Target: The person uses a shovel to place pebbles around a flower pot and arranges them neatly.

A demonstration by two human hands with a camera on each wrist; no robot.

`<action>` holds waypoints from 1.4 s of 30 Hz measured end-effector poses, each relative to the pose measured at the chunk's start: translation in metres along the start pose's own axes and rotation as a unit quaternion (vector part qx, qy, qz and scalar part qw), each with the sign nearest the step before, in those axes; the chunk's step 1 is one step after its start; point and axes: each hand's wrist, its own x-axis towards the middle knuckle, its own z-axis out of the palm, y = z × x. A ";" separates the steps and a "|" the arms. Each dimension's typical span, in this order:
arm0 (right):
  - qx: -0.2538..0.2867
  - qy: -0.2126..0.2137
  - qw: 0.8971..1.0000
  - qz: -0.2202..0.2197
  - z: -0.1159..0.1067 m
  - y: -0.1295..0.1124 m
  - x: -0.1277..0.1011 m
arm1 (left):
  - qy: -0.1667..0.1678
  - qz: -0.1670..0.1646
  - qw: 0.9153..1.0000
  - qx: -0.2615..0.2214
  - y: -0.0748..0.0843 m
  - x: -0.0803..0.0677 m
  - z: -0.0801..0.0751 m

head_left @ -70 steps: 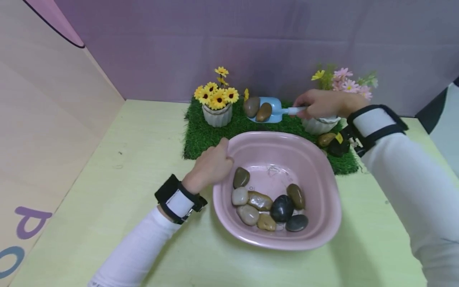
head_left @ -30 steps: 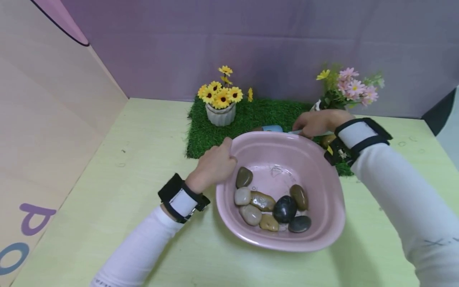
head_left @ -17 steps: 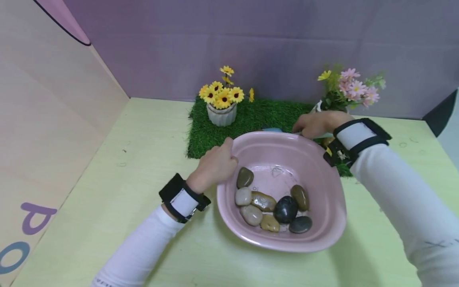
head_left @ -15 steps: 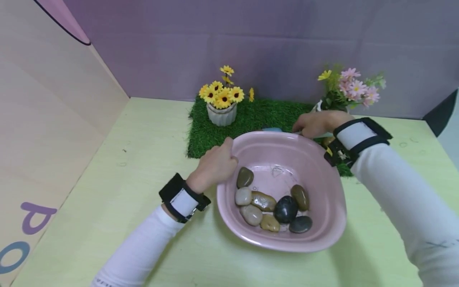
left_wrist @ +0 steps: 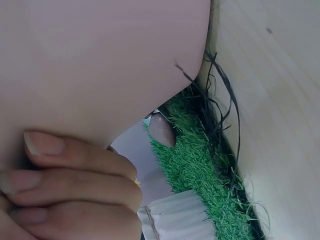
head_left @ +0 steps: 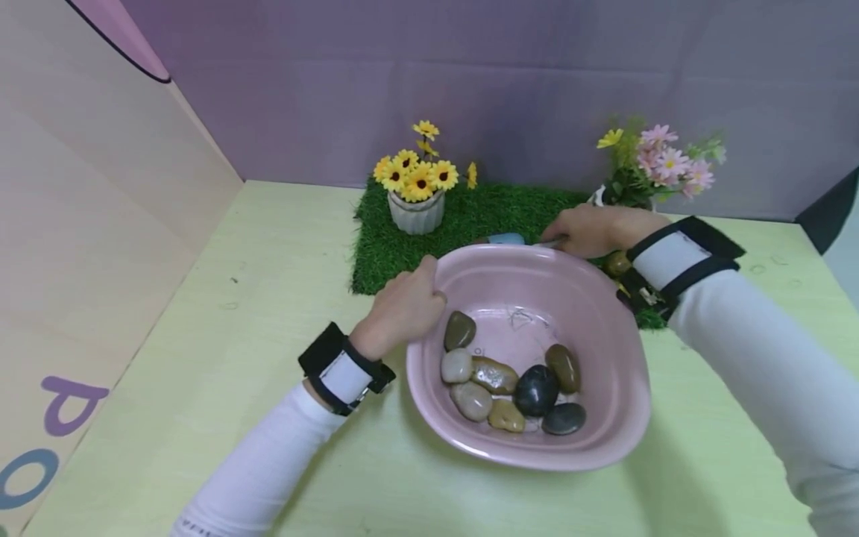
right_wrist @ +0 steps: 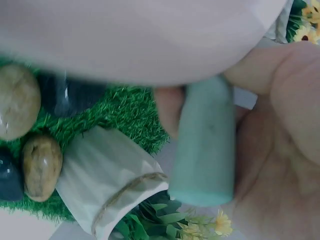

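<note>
My left hand (head_left: pixel 406 306) grips the left rim of a pink basin (head_left: pixel 604 358); in the left wrist view its fingers (left_wrist: pixel 75 195) curl against the outer wall. Several smooth stones (head_left: pixel 537 390), black, brown and pale, lie in the near half of the basin. Behind the far rim, my right hand (head_left: pixel 593 230) holds a light blue toy shovel (head_left: pixel 506 239) by its handle (right_wrist: pixel 205 145). Most of the shovel's scoop is hidden by the basin. Close beyond the basin in the left wrist view, a brownish stone (left_wrist: pixel 162 129) shows low over the grass.
A green artificial grass mat (head_left: pixel 376 261) lies behind the basin. On it stand a pot of yellow flowers (head_left: pixel 416 212) at left and a pot of pink flowers (right_wrist: pixel 110 175) at right. Beside that pot are several more stones (right_wrist: pixel 42 167). A purple backdrop (head_left: pixel 302 119) rises behind.
My right hand has brought the shovel, with two stones seen on it earlier, toward me and down behind the basin's far rim. In the last half second it rises slightly. My left hand keeps its grip.
</note>
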 end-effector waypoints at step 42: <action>-0.167 0.151 0.974 0.026 -0.029 -0.038 -0.017 | -0.003 -0.002 1.000 0.002 -0.001 0.001 0.001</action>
